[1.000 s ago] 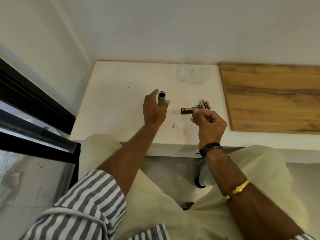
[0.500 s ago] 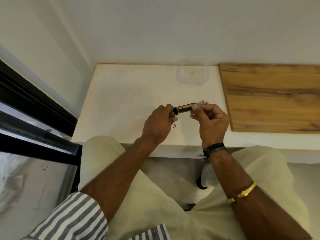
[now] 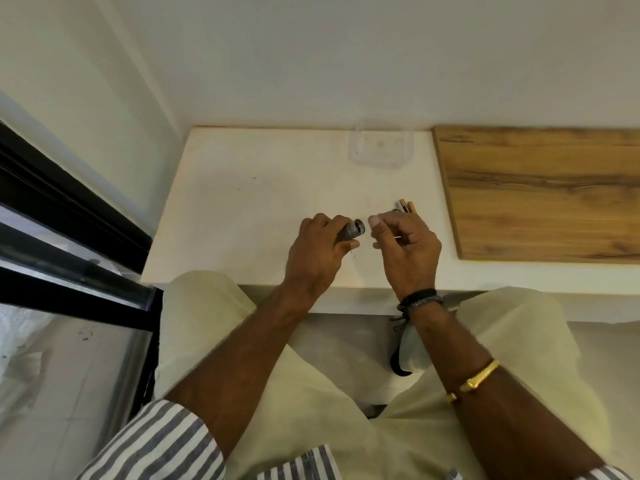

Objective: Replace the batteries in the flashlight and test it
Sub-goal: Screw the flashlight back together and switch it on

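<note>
Head view: our left hand (image 3: pixel 317 252) grips the grey metal flashlight tube (image 3: pixel 351 231) over the white bench (image 3: pixel 242 202); our right hand (image 3: pixel 405 244), fingers loosely curled, hovers just beside its open end, loose batteries (image 3: pixel 405 206) beyond.

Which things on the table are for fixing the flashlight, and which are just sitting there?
For the job:
- flashlight tube, held in the left hand, open end toward the right hand
- loose batteries on the white table, behind the right hand

Just lying about:
- clear plastic tub at the back
- wooden board on the right
</note>
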Motion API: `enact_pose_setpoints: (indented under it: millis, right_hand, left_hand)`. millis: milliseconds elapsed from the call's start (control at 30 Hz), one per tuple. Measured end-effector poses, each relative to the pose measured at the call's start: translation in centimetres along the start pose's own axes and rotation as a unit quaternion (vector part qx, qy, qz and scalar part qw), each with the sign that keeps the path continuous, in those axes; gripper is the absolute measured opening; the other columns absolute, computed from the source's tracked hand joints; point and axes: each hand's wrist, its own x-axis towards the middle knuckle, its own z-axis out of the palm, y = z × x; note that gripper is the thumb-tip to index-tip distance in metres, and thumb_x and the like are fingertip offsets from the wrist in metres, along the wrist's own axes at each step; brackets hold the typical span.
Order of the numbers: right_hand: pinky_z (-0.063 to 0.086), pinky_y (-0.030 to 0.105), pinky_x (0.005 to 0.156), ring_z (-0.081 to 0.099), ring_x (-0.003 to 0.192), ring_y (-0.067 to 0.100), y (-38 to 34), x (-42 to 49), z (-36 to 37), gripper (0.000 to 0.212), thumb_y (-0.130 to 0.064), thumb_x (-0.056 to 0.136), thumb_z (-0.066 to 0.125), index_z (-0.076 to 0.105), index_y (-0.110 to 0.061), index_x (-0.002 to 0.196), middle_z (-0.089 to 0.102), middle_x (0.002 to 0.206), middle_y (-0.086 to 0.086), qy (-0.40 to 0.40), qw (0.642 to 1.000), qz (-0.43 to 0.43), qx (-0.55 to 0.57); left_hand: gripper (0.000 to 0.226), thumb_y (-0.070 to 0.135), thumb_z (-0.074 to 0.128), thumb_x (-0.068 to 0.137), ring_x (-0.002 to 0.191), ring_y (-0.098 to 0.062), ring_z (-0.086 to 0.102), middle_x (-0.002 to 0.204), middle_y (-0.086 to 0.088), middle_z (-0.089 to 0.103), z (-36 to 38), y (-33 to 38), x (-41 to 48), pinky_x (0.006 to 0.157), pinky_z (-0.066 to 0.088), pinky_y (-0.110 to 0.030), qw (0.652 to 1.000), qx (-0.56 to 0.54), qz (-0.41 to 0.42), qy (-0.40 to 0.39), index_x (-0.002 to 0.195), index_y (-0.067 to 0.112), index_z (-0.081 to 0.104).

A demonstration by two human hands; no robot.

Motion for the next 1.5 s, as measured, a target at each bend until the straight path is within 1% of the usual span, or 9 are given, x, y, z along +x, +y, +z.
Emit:
enact_pose_setpoints:
  millis: [100,200,367,467,633,900,1100,1233,1500]
  right_hand:
    - [0.064,0.046,0.061,0.073,0.079,0.025,1.4,1.4,-0.9,0.009,-0.026,0.091,0.075,0.076,-0.018,0.094,0.073,0.098,0.009,0.062,0.996,0.07,0.012]
    - [0.063,0.045,0.072,0.073,0.086,0.021,3.3,3.1,-1.9,0.013,-0.026,0.09,0.075,0.077,-0.016,0.1,0.074,0.105,0.006,0.065,0.99,0.109,-0.058]
    - [0.059,0.038,0.086,0.065,0.083,0.015,5.7,5.1,-1.8,0.031,-0.025,0.092,0.073,0.072,-0.026,0.123,0.068,0.114,0.002,-0.023,0.967,0.081,-0.24]
    - [0.053,0.035,0.09,0.067,0.1,0.025,6.8,5.6,-1.4,0.041,-0.023,0.093,0.069,0.065,-0.029,0.134,0.06,0.125,0.007,-0.065,0.948,0.089,-0.3]
    - [0.054,0.038,0.086,0.066,0.101,0.031,7.3,5.9,-0.5,0.035,-0.022,0.096,0.064,0.065,-0.025,0.132,0.056,0.127,0.011,-0.089,0.927,0.084,-0.354]
    - [0.054,0.036,0.079,0.063,0.102,0.026,5.6,5.3,-0.4,0.025,-0.031,0.092,0.07,0.066,-0.018,0.114,0.057,0.124,0.007,-0.102,0.93,0.054,-0.348]
    - [0.059,0.033,0.092,0.068,0.094,0.01,2.8,3.7,-0.6,0.023,-0.019,0.094,0.07,0.074,-0.011,0.115,0.074,0.108,0.001,-0.128,0.98,0.052,-0.146]
    - [0.058,0.044,0.095,0.069,0.102,0.026,1.4,2.6,-0.8,0.03,-0.01,0.095,0.066,0.071,-0.016,0.124,0.071,0.115,0.008,-0.183,0.978,0.074,-0.073]
    - [0.06,0.023,0.084,0.073,0.085,0.01,0.0,2.1,-1.7,0.039,-0.019,0.079,0.086,0.067,-0.013,0.113,0.076,0.097,0.001,-0.147,0.984,0.042,-0.087]
  left_hand:
    - [0.032,0.04,0.059,0.095,0.102,-0.02,0.047,0.108,-0.002,0.058,0.0,-0.4,-0.1,0.08,0.047,-0.033,0.999,-0.024,-0.022,-0.004,0.122,0.024,0.057]
    - [0.03,0.04,0.059,0.095,0.1,-0.019,0.046,0.105,-0.001,0.057,0.1,-0.5,-0.2,0.077,0.044,-0.032,0.999,-0.031,-0.028,-0.005,0.119,0.022,0.058]
    - [0.028,0.038,0.062,0.094,0.093,-0.017,0.047,0.1,0.0,0.059,0.4,-0.7,-0.1,0.076,0.043,-0.029,0.999,-0.029,-0.036,-0.003,0.109,0.015,0.059]
    - [0.025,0.036,0.064,0.093,0.093,-0.018,0.047,0.1,0.0,0.059,0.6,-1.0,0.0,0.076,0.043,-0.03,0.999,-0.034,-0.035,0.0,0.107,0.015,0.06]
    - [0.025,0.037,0.065,0.093,0.093,-0.017,0.046,0.098,0.003,0.057,1.2,-1.3,0.2,0.076,0.042,-0.029,0.999,-0.03,-0.026,-0.008,0.107,0.017,0.06]
    - [0.028,0.039,0.063,0.093,0.094,-0.018,0.047,0.1,0.001,0.059,1.2,-1.5,0.4,0.077,0.044,-0.03,0.999,-0.031,-0.022,-0.012,0.111,0.018,0.061]
    - [0.03,0.037,0.064,0.093,0.095,-0.017,0.047,0.104,-0.002,0.061,0.7,-1.2,0.5,0.079,0.045,-0.031,0.999,-0.024,-0.027,-0.003,0.115,0.016,0.062]
    - [0.032,0.034,0.063,0.094,0.098,-0.018,0.047,0.107,-0.005,0.061,0.5,-0.8,0.3,0.081,0.046,-0.034,1.0,-0.011,-0.023,-0.004,0.119,0.015,0.061]
    - [0.031,0.031,0.061,0.096,0.105,-0.025,0.049,0.113,-0.008,0.062,-0.2,-0.4,-0.1,0.087,0.045,-0.037,0.999,0.034,0.0,-0.017,0.122,0.015,0.06]
